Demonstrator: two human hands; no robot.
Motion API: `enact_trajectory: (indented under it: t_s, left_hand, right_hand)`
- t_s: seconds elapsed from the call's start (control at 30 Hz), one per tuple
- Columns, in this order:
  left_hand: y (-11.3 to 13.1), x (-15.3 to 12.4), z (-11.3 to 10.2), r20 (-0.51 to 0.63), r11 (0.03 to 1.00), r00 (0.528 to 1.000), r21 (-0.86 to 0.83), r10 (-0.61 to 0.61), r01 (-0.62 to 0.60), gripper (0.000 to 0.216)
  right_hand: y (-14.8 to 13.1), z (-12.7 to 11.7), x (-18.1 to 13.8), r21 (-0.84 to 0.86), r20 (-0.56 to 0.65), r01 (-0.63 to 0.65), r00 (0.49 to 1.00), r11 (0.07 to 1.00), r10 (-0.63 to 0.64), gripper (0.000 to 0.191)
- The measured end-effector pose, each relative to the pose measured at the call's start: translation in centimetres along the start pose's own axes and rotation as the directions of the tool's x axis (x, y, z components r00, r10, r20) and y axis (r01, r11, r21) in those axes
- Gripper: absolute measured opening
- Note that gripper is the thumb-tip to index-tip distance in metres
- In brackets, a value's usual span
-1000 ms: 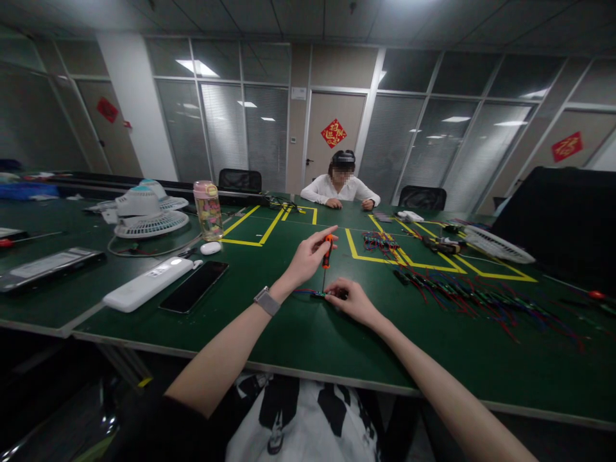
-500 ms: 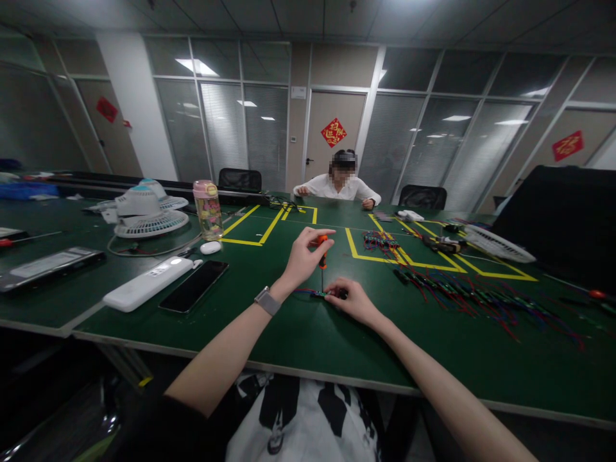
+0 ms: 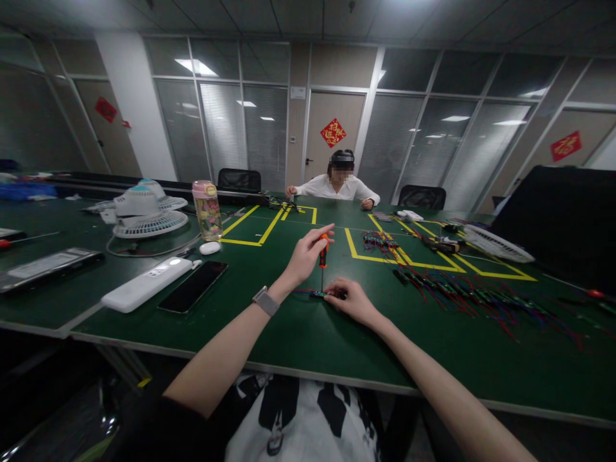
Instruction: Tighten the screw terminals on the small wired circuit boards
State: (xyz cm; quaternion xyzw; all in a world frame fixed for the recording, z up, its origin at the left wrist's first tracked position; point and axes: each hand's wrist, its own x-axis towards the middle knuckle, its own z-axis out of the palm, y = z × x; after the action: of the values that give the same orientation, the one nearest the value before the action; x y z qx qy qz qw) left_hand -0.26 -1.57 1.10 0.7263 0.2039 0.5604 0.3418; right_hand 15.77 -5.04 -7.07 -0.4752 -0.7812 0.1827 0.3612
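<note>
An orange-and-black screwdriver (image 3: 323,255) stands upright in front of me, its handle gripped by my left hand (image 3: 308,253). Its thin shaft runs down to a small green circuit board (image 3: 317,294) on the table. My right hand (image 3: 353,300) lies low beside the board, fingers closed on its right end. Red and blue wires (image 3: 304,290) lead off the board's left side. The fingertips of my right hand partly hide the board, and where exactly the screwdriver tip meets it is too small to make out.
Many wired circuit boards (image 3: 486,296) lie in a row at the right, with a wire bundle (image 3: 380,242) farther back. On the left are a phone (image 3: 193,287), a white power strip (image 3: 147,284), a bottle (image 3: 207,212) and a fan (image 3: 144,215). Across the table sits a person (image 3: 337,186).
The fingers of my left hand have shifted slightly around the screwdriver handle. My right hand stays at the board. The person opposite has moved a hand a little outward.
</note>
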Motion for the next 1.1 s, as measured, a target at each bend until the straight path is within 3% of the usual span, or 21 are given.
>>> enact_trajectory:
  t_s: [0.07,0.23,0.4,0.47,0.63,0.8,0.97,1.1]
  left_hand:
    - [-0.11,-0.01,0.10,-0.016,1.000,1.000,-0.018,-0.014,0.014,0.035]
    - [-0.31,-0.04,0.01,-0.088,0.985,0.993,0.162,0.082,-0.067,0.031]
    - [-0.56,0.19,-0.11,0.033,0.997,0.997,-0.052,-0.063,0.065,0.039]
    - [-0.57,0.16,-0.07,0.034,0.995,0.996,-0.054,-0.083,0.085,0.040]
    - [-0.52,0.05,-0.04,-0.033,0.992,0.999,0.126,0.035,-0.031,0.033]
    - [-0.59,0.17,-0.02,0.023,1.000,1.000,-0.008,-0.018,0.019,0.035]
    - [-0.10,-0.10,-0.05,-0.068,0.976,0.993,0.201,0.096,-0.081,0.028]
    - [-0.01,-0.04,-0.09,-0.016,0.995,0.998,0.085,0.053,-0.051,0.030]
  right_hand:
    - [0.05,0.01,0.01,-0.007,0.000,0.002,1.000,1.000,-0.002,0.011]
    - [0.11,0.03,-0.01,-0.013,0.000,0.004,1.000,1.000,-0.004,0.011]
    - [-0.13,-0.07,-0.05,-0.009,0.002,-0.008,1.000,1.000,0.008,0.011]
    - [-0.18,-0.09,-0.05,-0.008,0.000,-0.008,1.000,1.000,0.008,0.011]
    - [-0.07,-0.05,-0.02,-0.015,0.000,0.003,1.000,1.000,-0.003,0.011]
    - [0.11,-0.03,0.01,-0.031,0.001,0.007,1.000,1.000,-0.007,0.011]
    - [0.18,-0.01,0.03,-0.020,-0.001,0.014,1.000,1.000,-0.014,0.011]
    - [0.08,-0.07,0.02,-0.020,-0.001,0.011,1.000,1.000,-0.011,0.011]
